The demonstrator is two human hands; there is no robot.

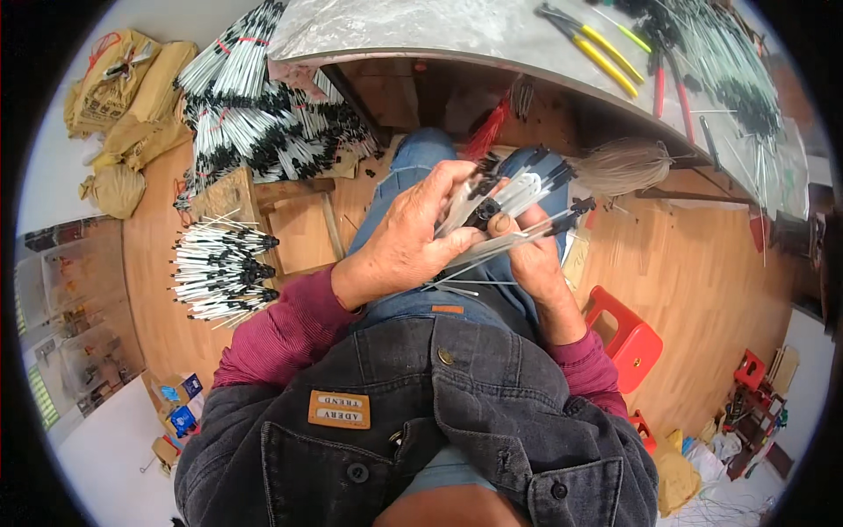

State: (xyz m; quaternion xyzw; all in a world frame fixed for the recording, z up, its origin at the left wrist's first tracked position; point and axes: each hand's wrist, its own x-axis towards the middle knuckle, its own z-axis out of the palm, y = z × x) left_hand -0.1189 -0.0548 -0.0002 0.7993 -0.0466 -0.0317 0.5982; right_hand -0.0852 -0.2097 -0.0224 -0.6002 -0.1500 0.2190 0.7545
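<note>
Above my lap, my left hand (406, 235) is closed round one side of a bundle of thin white rods with black ends (527, 188). My right hand (540, 268) grips the same bundle from the other side, its thumb pressed near a black end piece (488, 209). The rods fan out at different angles, some pointing away from me and some to the right. My fingers hide part of the bundle. A few loose white rods (457, 288) lie across my lap below my hands.
A table (395, 33) stands ahead, with yellow-handled pliers (606, 61), red-handled pliers (680, 97) and many rods (729, 61). Tied rod bundles (241, 70) are piled at left, near a wooden stool (230, 198) and another rod stack (219, 268). A red stool (628, 342) stands at right.
</note>
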